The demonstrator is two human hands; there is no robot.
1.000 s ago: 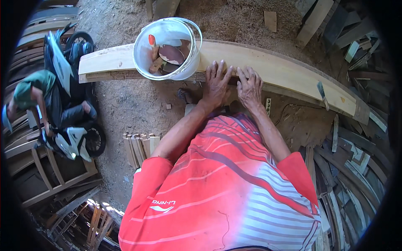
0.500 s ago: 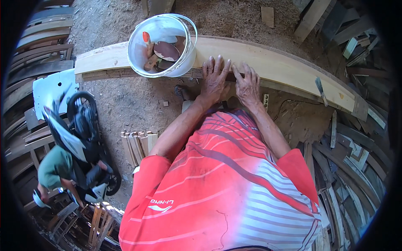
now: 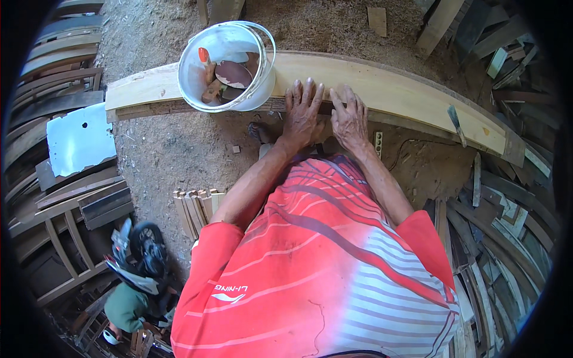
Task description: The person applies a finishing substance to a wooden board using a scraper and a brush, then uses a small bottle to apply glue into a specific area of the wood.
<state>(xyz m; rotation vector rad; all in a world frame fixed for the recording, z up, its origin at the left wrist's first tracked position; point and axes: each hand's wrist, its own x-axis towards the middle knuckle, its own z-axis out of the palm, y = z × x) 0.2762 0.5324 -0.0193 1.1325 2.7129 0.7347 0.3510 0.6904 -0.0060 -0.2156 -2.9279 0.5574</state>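
Note:
Both of my hands rest on the near edge of a long pale wooden plank (image 3: 406,89). My left hand (image 3: 303,113) lies flat with its fingers stretched forward, just right of a white plastic bucket (image 3: 256,98). Close beside it, my right hand (image 3: 351,118) also lies on the wood, fingers extended and holding nothing. Inside the bucket are a dark reddish oval piece (image 3: 233,74), a thing with an orange-red end (image 3: 203,55) and other brownish pieces I cannot make out. Toward the plank's right end lies a narrow tool with a greenish blade or handle (image 3: 456,124).
A person in a green top (image 3: 126,307) is on a motorbike (image 3: 143,253) at the lower left. Stacked wooden frames (image 3: 65,238) and a pale sheet (image 3: 80,137) line the left. Wood strips (image 3: 194,212) stand near my left elbow; scrap timber (image 3: 501,238) is heaped at right.
The person on the motorbike has moved down and back along the left side, uncovering the pale sheet and frames. My hands stay in place on the plank.

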